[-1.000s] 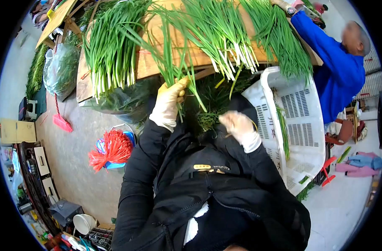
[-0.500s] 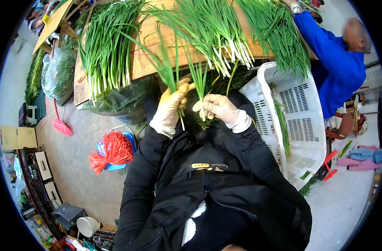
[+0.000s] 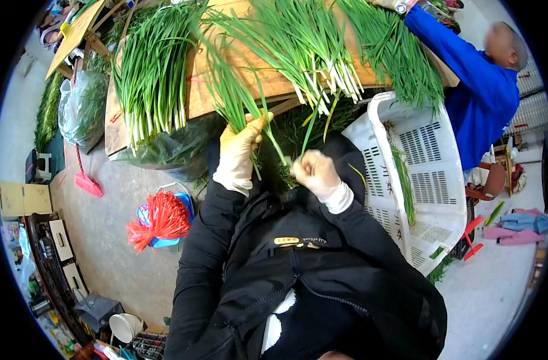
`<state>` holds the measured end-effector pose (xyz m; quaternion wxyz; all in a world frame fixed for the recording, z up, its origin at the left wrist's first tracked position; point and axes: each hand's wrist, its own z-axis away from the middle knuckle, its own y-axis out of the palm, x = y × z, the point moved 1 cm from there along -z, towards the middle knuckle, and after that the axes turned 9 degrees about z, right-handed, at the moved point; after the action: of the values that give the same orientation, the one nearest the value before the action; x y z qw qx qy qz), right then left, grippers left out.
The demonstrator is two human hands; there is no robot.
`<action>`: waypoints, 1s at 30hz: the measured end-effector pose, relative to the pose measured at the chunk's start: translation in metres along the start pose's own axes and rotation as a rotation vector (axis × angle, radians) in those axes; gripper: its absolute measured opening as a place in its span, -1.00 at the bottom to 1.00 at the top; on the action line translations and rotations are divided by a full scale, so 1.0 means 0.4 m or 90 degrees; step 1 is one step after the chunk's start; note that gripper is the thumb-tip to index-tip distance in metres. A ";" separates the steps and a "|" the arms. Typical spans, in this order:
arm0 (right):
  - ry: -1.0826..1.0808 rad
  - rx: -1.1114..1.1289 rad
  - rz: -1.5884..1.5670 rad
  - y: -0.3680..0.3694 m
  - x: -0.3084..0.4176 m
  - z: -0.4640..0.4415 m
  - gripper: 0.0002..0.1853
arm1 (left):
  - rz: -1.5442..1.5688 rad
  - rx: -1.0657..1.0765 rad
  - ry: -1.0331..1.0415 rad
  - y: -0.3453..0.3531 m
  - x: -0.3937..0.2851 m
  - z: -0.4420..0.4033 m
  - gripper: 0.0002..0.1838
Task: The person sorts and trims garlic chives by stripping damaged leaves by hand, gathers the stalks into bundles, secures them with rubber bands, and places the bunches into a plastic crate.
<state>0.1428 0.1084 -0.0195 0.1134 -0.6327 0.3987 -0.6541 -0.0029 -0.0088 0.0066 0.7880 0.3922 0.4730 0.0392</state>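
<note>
- The left hand (image 3: pixel 241 145), in a pale glove, is clamped around some green stalks (image 3: pixel 230 103); their leaves go up toward the table (image 3: pixel 200 90), and the white ends come out below the fist, in front of the person's body
- The right hand (image 3: pixel 319 173), also gloved, is near the left one, lower and to its right; its fingers are curled together, with one stalk end just beside the fingertips; a thin green leaf (image 3: pixel 310 131) reaches down to them, but I cannot tell if they are clamped on it
- On the table lie three heaps: the left heap (image 3: pixel 154 78), the middle heap (image 3: pixel 316 48) and the right heap (image 3: pixel 397 54); the white ends of the left and middle ones point to the person
- A white basket (image 3: pixel 457 156) stands tilted at the right; some loose leaves (image 3: pixel 404 186) are inside it
- Behind the basket is a co-worker in a blue sleeve (image 3: pixel 454 57), with one arm stretched toward the right heap
- Red strings (image 3: pixel 166 215) rest on a blue container (image 3: pixel 185 207), at the left on the floor
</note>
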 end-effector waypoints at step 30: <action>-0.015 -0.179 0.564 -0.278 0.101 -0.243 -0.59 | 0.199 0.042 -0.213 -0.049 0.005 0.000 -0.69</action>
<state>0.0860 0.1918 0.0957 0.2997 -0.4181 0.7139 -0.4751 -0.0078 -0.0215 -0.0078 0.8265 0.4875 0.2700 0.0797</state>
